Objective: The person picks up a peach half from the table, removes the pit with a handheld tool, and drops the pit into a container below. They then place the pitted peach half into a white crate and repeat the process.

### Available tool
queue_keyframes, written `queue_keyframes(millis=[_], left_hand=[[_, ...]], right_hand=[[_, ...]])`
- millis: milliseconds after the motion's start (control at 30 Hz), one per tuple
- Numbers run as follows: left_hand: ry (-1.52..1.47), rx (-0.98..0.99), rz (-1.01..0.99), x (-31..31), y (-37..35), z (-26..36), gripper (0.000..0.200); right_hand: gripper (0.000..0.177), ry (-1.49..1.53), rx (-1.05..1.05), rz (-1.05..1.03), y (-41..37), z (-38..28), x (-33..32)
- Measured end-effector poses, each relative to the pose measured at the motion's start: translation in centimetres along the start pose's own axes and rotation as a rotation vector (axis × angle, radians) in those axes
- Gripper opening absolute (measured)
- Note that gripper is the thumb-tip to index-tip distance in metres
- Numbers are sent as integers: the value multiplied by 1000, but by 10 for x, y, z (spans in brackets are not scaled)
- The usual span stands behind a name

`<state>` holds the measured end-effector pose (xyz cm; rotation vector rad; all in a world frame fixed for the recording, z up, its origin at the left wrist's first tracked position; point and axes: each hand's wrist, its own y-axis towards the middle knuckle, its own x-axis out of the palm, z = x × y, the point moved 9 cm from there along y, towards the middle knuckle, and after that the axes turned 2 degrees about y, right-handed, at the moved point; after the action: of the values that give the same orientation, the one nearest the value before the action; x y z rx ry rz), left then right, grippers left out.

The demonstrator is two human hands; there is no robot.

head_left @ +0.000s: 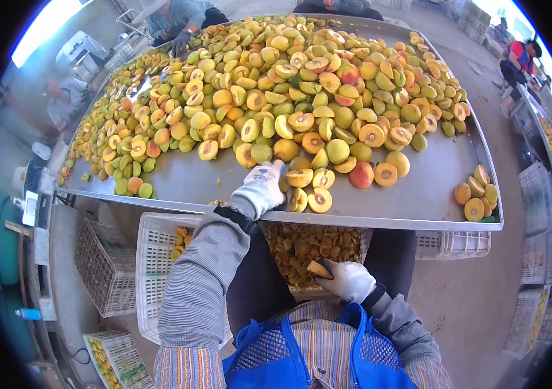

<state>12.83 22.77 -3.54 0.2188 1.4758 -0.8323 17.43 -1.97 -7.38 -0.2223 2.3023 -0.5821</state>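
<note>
Halved yellow and orange fruit [302, 121] lie heaped over a metal table [418, 201]. My left hand [267, 183], in a white glove, reaches over the table's front edge and touches fruit at the near side of the heap. Its fingertips are partly hidden among the fruit, so what they hold is unclear. Below the edge, my right hand [348, 280], in a white and dark glove, is closed on a fruit half [319, 269]. It is above a crate of brownish fruit pieces [315, 249] between my knees.
A white crate [152, 285] with some fruit stands left of my legs, beside a brown crate [104, 259]. A small fruit pile [477, 194] sits at the table's right corner. Co-workers' gloved hand [180, 43] and a person [520, 65] appear farther off.
</note>
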Motion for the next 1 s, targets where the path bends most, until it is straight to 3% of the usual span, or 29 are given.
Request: queue_keyframes(millis=[67,133,200,267,333,400,667,733,767,800,867,933,1000], left_hand=[[-285,-14,235,-7,-15,-29,52],[-1021,22,238,5,-29,-57,44],[-1758,129,90,17,-58,-57,38],[-2019,416,39,10,-89,-29,47],[-2186,366,-27,15,-116,-2,53],[-2198,390,-106,24,-134,20,61],[-1992,331,32,30,-168,48,58],[-1840,307,135,29,-171,47,56],[-1534,307,272,21,-177,47,51],[-1534,310,267,26,-176,49,51],[-1410,323,478,24,-176,42,45],[-1396,292,481,26,-175,41,44],[-1590,250,375,38,-170,41,36]], right_hand=[[53,2,-9,24,-6,-2,-5],[53,59,-44,135,-13,-6,-19],[48,80,-116,238,-16,-14,-24],[53,157,-199,385,-24,-37,-44],[55,179,-247,399,-30,-59,-51],[53,202,-242,439,-35,-73,-56],[51,-13,-228,525,-47,-80,-52],[50,-27,-225,528,-48,-78,-48],[50,-40,-223,531,-49,-77,-47],[50,-39,-219,533,-49,-77,-47],[49,-59,-179,446,-44,-75,-42],[48,-63,-184,433,-42,-73,-40],[48,-65,-188,419,-40,-68,-38]])
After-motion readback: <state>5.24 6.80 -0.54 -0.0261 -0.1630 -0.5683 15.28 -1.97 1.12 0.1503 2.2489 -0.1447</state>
